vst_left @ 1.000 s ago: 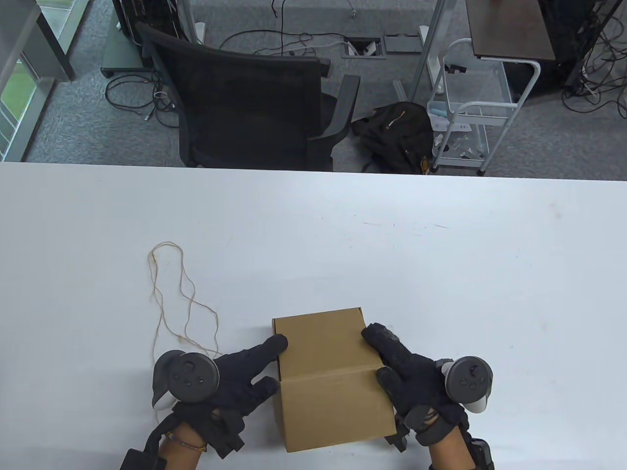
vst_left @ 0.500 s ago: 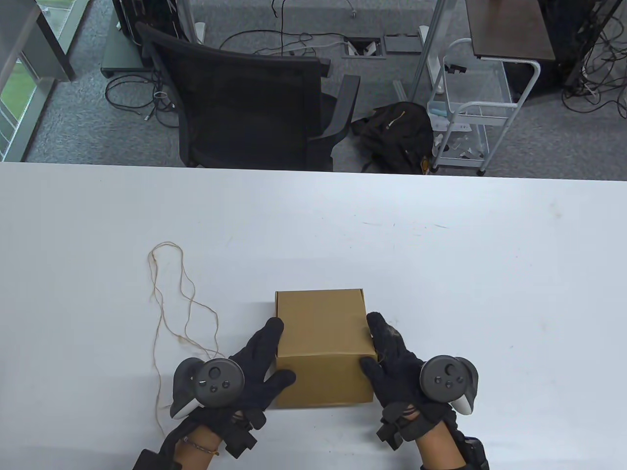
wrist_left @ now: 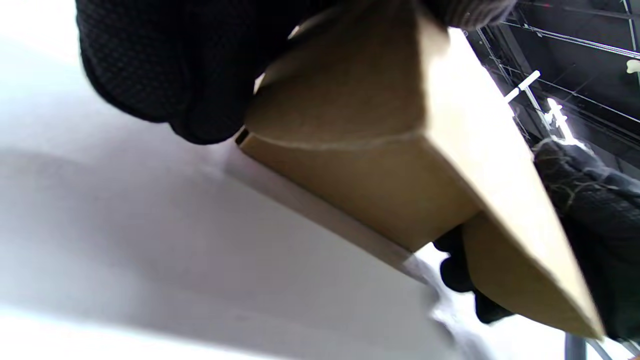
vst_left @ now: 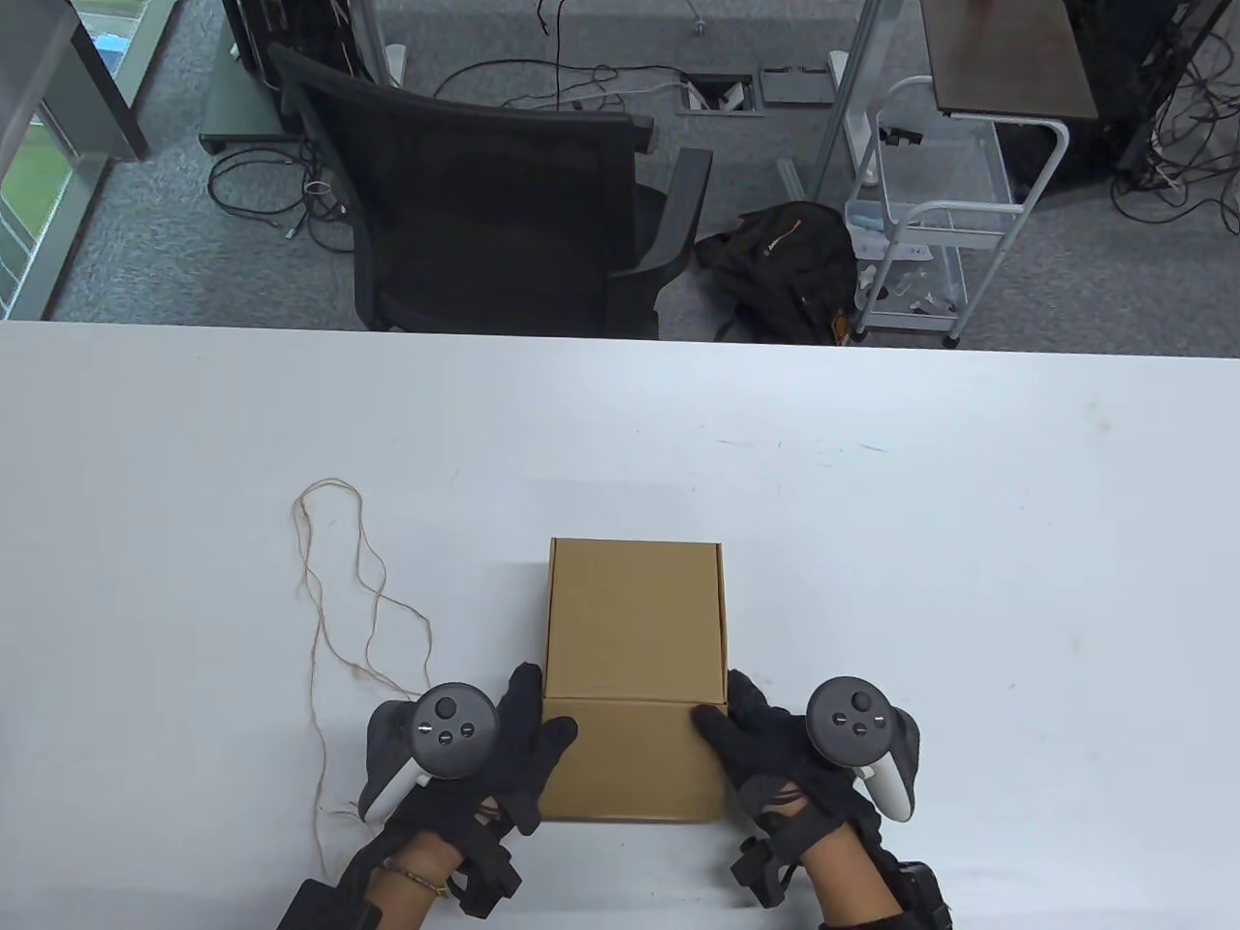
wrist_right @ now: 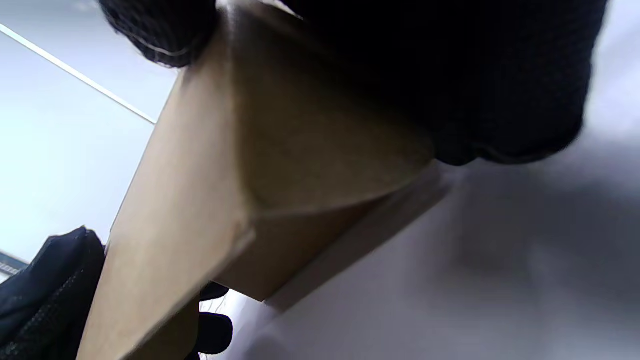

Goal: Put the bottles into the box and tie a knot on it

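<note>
At bottom centre of the table view, left hand [vst_left: 504,751] and right hand [vst_left: 760,751] clamp the closed box [vst_left: 635,630] by its near side walls, stiff card, probably bottle-heavy so grip low; string [vst_left: 334,591] lies loose to upper left.

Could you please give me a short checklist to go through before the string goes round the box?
1. Cardboard box closed: ok.
2. Left hand and right hand grip opposite sides of it: ok.
3. Box resting flat on the white table: not ok; wrist views show it tipped off the surface.
4. String lies loose left of the box, within reach: ok.
5. Bottles inside: cannot tell.
</note>
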`<state>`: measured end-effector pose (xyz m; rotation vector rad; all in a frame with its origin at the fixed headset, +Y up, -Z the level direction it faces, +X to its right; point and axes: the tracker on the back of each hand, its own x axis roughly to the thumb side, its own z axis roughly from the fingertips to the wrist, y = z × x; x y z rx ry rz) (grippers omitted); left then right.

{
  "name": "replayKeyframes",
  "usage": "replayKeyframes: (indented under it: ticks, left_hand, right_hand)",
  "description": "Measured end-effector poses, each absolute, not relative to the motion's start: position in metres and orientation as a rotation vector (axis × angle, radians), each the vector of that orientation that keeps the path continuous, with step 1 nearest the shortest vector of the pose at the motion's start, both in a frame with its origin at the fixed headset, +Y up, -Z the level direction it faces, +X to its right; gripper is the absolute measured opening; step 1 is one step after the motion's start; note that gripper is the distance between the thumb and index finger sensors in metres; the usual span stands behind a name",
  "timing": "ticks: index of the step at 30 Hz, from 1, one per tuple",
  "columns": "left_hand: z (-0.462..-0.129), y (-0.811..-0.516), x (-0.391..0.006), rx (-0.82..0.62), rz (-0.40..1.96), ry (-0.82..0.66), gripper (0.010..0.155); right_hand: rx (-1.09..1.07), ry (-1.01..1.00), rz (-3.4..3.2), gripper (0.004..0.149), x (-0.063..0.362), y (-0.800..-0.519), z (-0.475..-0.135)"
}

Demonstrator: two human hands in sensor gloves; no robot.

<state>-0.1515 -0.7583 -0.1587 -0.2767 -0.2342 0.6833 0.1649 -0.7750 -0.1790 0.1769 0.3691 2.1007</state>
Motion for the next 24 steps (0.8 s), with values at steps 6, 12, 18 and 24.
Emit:
replayKeyframes:
  ticks: [6, 12, 18, 24]
  left_hand:
    - [-0.1574, -0.7553, -0.1515, -0.308, 0.704, -0.194, 0.091]
    - [-0.1542, -0.7530, -0.1492, -0.345, 0.692, -0.173, 0.089]
    - [-0.1546, -0.7536, -0.1505, -0.342, 0.648, -0.157, 0.087]
    - [-0.1566, -0.7572, -0.1547, -0.365, 0.670, -0.140, 0.087]
  right_hand:
    - [0.180, 0.390, 2.120, 0.084, 0.1630, -0.7731, -0.1786]
    - [0.149, 0.407, 2.147, 0.083, 0.1635, -0.7707, -0.1776]
    - [0.154, 0.386, 2.169, 0.083, 0.1635, -0.7699, -0.1766]
    - [0.155, 0.446, 2.202, 0.081, 0.1617, -0.7670, -0.1752]
